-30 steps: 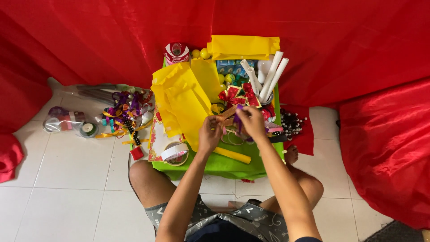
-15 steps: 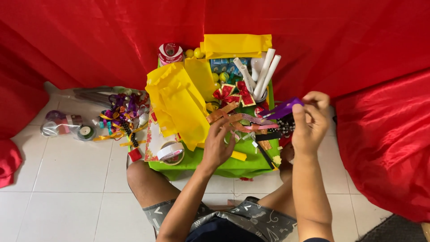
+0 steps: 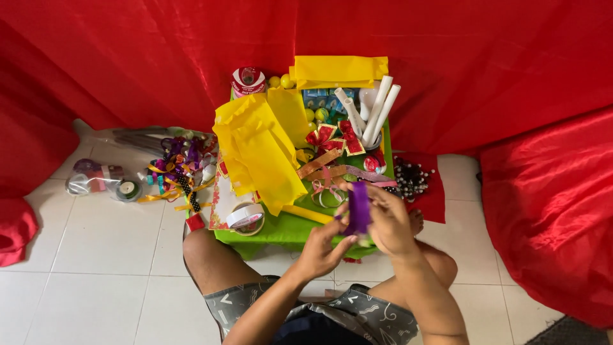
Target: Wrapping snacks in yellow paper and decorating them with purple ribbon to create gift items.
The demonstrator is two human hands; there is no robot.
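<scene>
A purple ribbon piece (image 3: 359, 207) stands upright between the two hands, held over the near edge of the green worktop (image 3: 281, 229). The right hand (image 3: 391, 222) is closed round the ribbon's right side, fingers curled against it; the left hand (image 3: 324, 246) meets it from below and to the left, fingers part-curled with the tips touching its lower end.

On the worktop, just beyond the ribbon, lie loose ribbon strips (image 3: 332, 171) in orange, pink and gold. Left of the ribbon, crumpled yellow tissue paper (image 3: 258, 150) covers much of the worktop, and a roll of tape (image 3: 246, 216) sits at the near left corner. At the far side of the worktop stand white paper rolls (image 3: 375, 112), red bows (image 3: 332, 135) and a folded yellow sheet (image 3: 338, 70); a red ribbon spool (image 3: 248, 80) sits at the far left corner.

Left of the worktop, on the tiled floor (image 3: 83, 268), lies a heap of mixed ribbons (image 3: 179, 166) and, farther out, a clear plastic bag (image 3: 99, 182). Right of the worktop lies a cluster of dark beads (image 3: 408, 179) on red cloth. Red fabric (image 3: 479, 57) drapes behind and to the right.
</scene>
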